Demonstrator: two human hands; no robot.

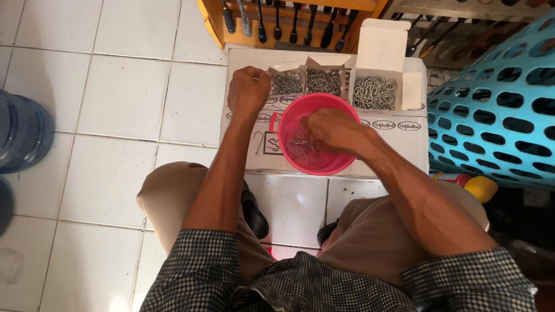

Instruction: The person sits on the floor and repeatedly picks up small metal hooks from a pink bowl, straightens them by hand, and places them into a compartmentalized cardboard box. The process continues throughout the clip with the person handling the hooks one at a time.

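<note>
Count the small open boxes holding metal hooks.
3: left box beside the left hand, middle box, and larger right box with its lid up. Others may be hidden.

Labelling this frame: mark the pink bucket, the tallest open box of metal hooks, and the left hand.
pink bucket [347,164], head view, on its lower right rim.
open box of metal hooks [374,92], head view, on the hooks inside.
left hand [247,92], head view, back of the hand.
</note>
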